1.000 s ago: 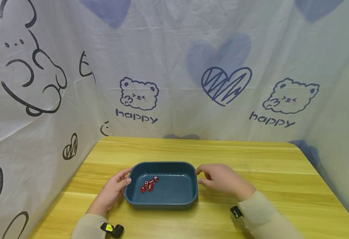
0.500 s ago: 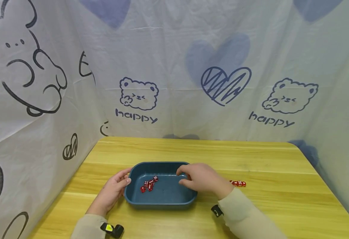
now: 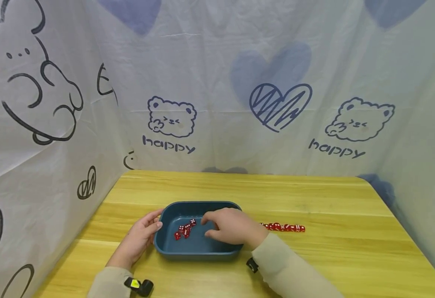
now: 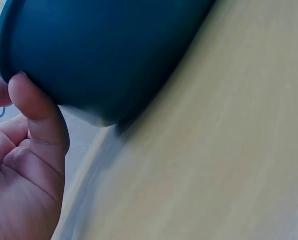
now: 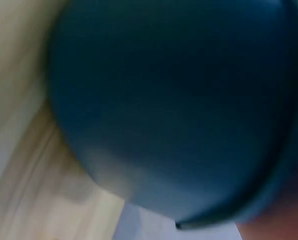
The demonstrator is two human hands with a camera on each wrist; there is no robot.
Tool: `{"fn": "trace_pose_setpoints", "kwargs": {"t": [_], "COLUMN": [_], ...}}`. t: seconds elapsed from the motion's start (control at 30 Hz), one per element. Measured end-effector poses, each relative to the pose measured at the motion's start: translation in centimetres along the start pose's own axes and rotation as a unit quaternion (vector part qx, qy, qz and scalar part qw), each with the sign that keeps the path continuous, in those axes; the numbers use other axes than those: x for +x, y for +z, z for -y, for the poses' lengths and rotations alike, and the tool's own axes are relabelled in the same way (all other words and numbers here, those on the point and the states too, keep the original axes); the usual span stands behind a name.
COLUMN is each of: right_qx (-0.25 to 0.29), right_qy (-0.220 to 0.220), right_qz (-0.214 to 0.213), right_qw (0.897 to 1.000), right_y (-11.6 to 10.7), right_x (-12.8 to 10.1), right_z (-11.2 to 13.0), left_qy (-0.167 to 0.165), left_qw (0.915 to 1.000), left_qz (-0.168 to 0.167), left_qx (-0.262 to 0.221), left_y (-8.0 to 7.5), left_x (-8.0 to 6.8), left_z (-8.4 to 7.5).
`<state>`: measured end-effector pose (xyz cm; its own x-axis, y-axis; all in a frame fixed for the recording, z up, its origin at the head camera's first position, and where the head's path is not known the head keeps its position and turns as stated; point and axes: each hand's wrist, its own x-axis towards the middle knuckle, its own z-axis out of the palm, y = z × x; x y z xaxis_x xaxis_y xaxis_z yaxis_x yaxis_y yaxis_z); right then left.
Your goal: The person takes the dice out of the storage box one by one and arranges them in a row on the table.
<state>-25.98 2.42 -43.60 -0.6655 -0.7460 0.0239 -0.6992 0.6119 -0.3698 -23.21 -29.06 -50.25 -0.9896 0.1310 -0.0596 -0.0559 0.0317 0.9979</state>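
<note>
My left hand [image 3: 137,240] grips blue tray [image 3: 172,248] at its left rim. Red dice [image 3: 184,230] clustered inside, left half. My right hand [image 3: 232,227] inside tray, fingers loosely curled, holding nothing visible. Row of dice [image 3: 282,227] on table [image 3: 333,248], right of tray.

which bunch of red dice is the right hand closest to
The right hand is closest to the dice in the blue tray, just off its fingertips; the row of dice on the table lies outside the tray.
</note>
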Motion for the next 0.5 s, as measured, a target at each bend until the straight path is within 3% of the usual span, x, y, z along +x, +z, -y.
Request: {"fn": "trace_pose_setpoints", "kwargs": {"t": [0.2,0.5], "right_qx": [-0.001,-0.008], "right_qy": [0.015,0.078], "right_qz": [0.012,0.049], "right_qw": [1.0,0.996], "right_y": [0.8,2.3], "right_x": [1.6,3.4], "right_z": [0.7,0.7], "left_qy": [0.003,-0.002], "left_qw": [1.0,1.0], "left_qz": [0.004,-0.001], "left_qx": [0.001,0.003], "left_y": [0.1,0.3], "left_x": [-0.2,-0.3], "left_z": [-0.3,-0.3]}}
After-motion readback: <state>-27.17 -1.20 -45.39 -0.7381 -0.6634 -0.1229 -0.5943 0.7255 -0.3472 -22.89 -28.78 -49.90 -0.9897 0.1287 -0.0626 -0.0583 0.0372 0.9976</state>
